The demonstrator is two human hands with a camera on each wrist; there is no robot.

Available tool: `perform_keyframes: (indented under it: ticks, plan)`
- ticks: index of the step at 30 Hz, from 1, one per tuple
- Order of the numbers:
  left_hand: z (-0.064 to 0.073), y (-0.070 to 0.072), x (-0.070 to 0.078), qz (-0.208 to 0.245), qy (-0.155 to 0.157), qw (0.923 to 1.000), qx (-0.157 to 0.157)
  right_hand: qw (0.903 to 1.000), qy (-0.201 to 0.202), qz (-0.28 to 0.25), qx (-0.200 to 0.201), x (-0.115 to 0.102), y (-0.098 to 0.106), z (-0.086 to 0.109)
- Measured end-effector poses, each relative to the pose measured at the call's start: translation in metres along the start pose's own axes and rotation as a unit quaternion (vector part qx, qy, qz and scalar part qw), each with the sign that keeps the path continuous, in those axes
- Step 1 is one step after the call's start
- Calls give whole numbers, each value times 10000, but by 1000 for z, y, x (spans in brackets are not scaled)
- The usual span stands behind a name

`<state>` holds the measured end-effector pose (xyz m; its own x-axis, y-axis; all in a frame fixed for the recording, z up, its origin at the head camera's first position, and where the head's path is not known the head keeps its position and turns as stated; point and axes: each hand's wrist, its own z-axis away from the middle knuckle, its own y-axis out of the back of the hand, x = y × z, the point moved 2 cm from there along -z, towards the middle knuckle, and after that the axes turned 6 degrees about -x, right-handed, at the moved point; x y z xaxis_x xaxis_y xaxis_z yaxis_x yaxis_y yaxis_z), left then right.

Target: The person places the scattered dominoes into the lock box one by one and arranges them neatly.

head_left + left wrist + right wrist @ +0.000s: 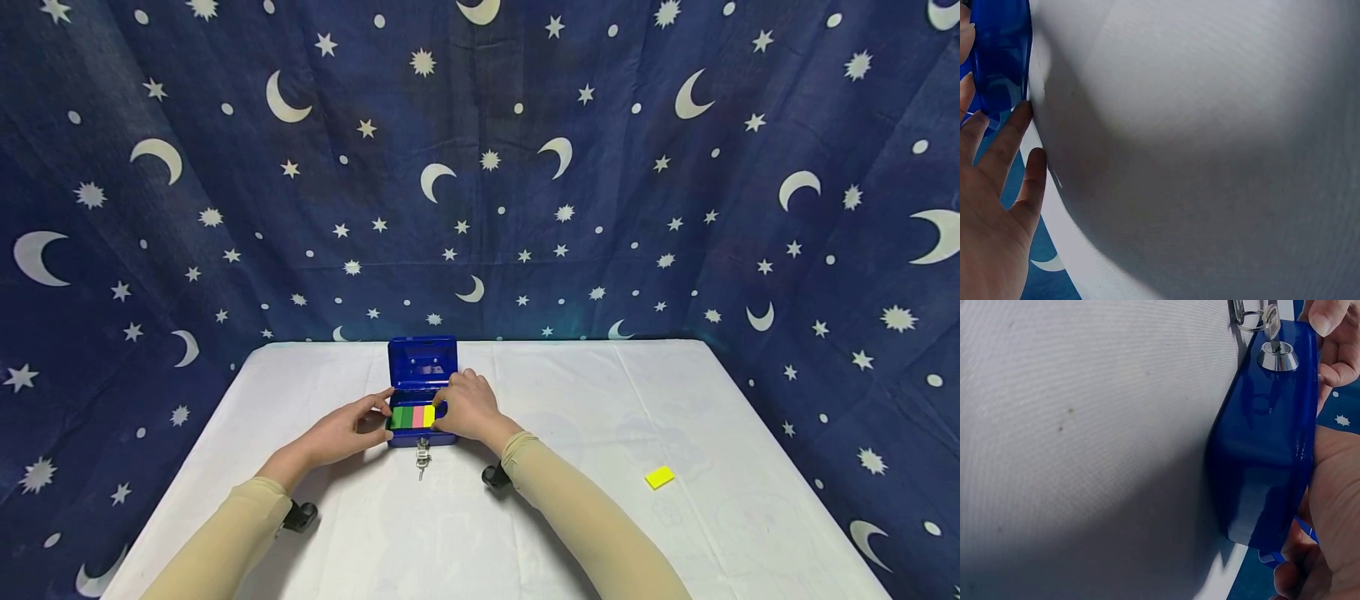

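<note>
A small blue metal cash box (422,438) stands on the table, its lid (422,362) raised at the back. Inside lies a row of flat coloured pieces: light green (397,417), dark green (407,417), pink (418,417) and yellow (429,417). My left hand (341,433) touches the left side of the box, thumb at the front corner, other fingers spread along the wall. Reaching over the right wall, my right hand (472,406) pinches the yellow piece at its ends with curled fingers and thumb. A lock (1278,357) with a key sits in the front.
Another yellow rectangular piece (660,477) lies on the white tablecloth (570,408) to the right. Keys on a ring (422,457) hang at the front of the box. Behind the table hangs a dark blue cloth (495,183) with moons and stars.
</note>
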<state>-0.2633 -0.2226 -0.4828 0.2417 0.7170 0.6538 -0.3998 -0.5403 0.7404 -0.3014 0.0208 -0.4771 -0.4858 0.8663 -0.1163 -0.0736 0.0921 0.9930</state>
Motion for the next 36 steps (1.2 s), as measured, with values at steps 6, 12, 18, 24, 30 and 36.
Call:
perform_keyframes:
  ticks: [6, 12, 18, 24, 30, 36]
  plan:
    - [-1, -1, -1, -16, 12, 10000, -2, 10000, 39, 23, 25, 0, 1, 1]
    - [-1, -1, -1, -38, 49, 10000, -16, 9998, 62, -141, 105, 1, 3, 4]
    - [0, -1, 0, -14, 18, 10000, -14, 9987, 121, -438, 231, 1, 11, 9]
    - [0, -2, 0, 35, 3, 10000, 28, 9964, 137, -767, 340, 7, 27, 22]
    - [0, -3, 0, -51, 53, 9999, 70, 9913, 139, -1172, 578, 26, 41, 46]
    - [0, -2, -1, -69, 15, 10000, 59, 9892, 11, -1193, 850, 62, 48, 78]
